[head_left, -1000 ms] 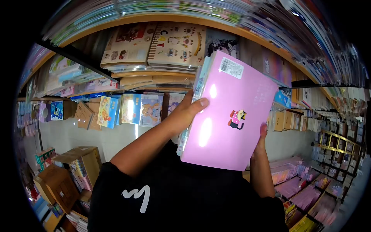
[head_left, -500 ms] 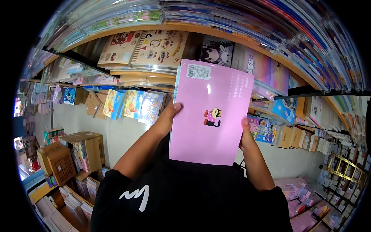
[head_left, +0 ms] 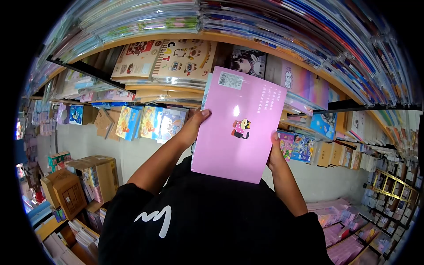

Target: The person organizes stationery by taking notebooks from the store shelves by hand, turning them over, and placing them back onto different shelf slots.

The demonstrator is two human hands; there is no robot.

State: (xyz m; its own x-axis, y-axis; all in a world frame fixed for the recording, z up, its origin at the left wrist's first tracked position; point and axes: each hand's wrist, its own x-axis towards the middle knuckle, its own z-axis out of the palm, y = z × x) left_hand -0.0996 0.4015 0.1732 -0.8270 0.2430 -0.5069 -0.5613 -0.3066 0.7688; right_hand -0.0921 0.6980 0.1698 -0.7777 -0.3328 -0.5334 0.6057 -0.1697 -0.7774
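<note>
A glossy pink book (head_left: 221, 141) is held up in front of my chest, its cover tilted a little clockwise. Near the top left it carries a white barcode label (head_left: 230, 80), and a small cartoon cat (head_left: 241, 128) is printed at its middle. My left hand (head_left: 194, 127) grips the left edge, thumb on the cover and fingers hidden behind. On the right edge, my right hand (head_left: 274, 154) is closed the same way. Pale layers show along the left side; whether this is one book or several stacked together, I cannot tell.
Ahead, a wooden shelf (head_left: 145, 36) bears dense rows of plastic-wrapped items. Beneath it lie cat-printed beige packs (head_left: 183, 59). Cardboard boxes (head_left: 70, 194) stand at the lower left. A yellow metal frame (head_left: 394, 185) is at the far right, above pink goods (head_left: 329, 212).
The pink book has turned slightly clockwise and its lower edge has come up and to the left. Both hands keep their hold on its edges.
</note>
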